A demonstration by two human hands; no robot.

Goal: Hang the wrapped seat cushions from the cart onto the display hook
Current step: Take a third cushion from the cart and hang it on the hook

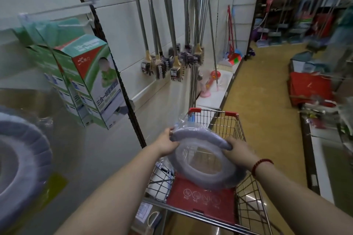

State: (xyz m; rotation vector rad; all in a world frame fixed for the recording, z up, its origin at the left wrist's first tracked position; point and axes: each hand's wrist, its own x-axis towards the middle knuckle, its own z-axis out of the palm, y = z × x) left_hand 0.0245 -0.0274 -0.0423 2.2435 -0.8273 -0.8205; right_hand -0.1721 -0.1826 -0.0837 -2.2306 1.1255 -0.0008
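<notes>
Both forearms reaching out over the shopping cart (232,126), near centre. Left hand (168,144) clamped on the far-left edge of a wrapped grey ring-shaped seat cushion (202,160), right hand (239,150) gripping its far-right edge, red bead bracelet (260,165) on that wrist. Cushion held tilted above the cart's red child-seat flap (200,199), clear wrap crinkling around it. Another wrapped cushion (21,156) hanging close on the left, blurry. White display hook (57,10) up on the far left wall, green boxes (89,80) dangling below it. Brushes (172,66) hanging further back.
</notes>
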